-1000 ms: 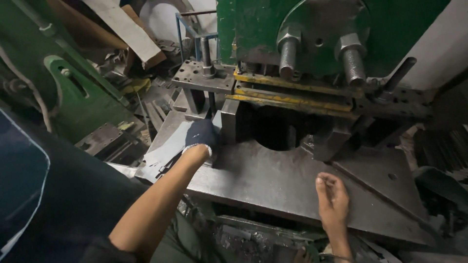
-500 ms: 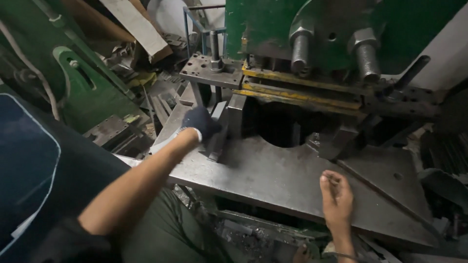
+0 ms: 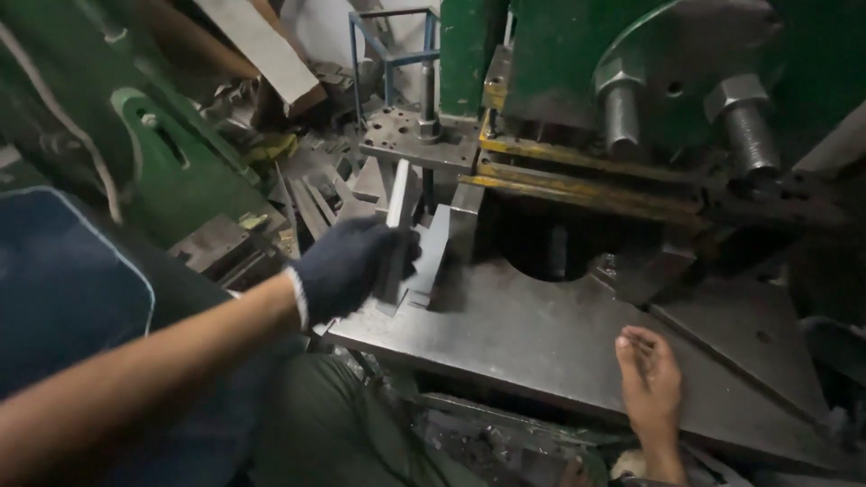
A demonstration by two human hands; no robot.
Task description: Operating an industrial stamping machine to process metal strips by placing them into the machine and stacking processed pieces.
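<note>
The gloved left hand (image 3: 347, 266) gripped what looked like a metal strip (image 3: 397, 212), while the bare right hand (image 3: 648, 379) rested loosely curled, empty, on the steel table (image 3: 523, 334).

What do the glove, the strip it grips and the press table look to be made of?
Glove on the left hand: dark knitted fabric, pale cuff. Strip: probably sheet metal, pale grey, flat and thin. Press table: likely steel, dull grey, worn sheen.
</note>
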